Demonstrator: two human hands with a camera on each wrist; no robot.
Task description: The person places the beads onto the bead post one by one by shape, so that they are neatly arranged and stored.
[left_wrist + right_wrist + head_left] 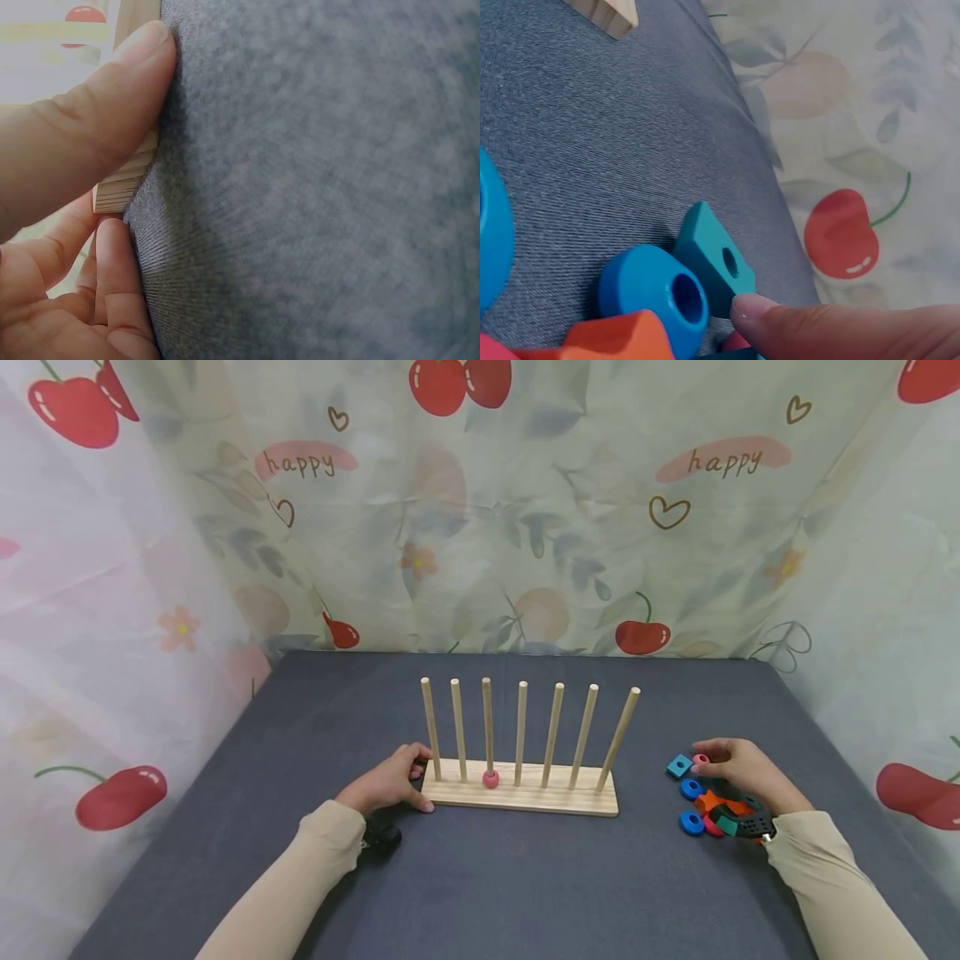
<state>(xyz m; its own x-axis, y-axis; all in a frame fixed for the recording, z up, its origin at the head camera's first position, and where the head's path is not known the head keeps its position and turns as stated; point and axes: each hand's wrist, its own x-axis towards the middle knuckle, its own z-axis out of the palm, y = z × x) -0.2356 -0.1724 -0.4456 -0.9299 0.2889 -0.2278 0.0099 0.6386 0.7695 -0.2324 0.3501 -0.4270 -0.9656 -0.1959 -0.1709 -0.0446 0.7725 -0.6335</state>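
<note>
A wooden peg stand with several upright pegs stands mid-table, a round pink bead at the foot of its third peg from the left. My left hand grips the stand's left end, thumb along the front edge and fingers behind it. To the right, my right hand pinches a pink bead between thumb and index finger. Next to that bead lies a blue square block with a hole; in the right wrist view the thumb overlaps its corner, mostly hiding the bead.
Below the right hand is a loose cluster: blue rings, an orange star-like piece, a red piece and a green one. A dark tablecloth covers the table. Printed curtains enclose the back and sides.
</note>
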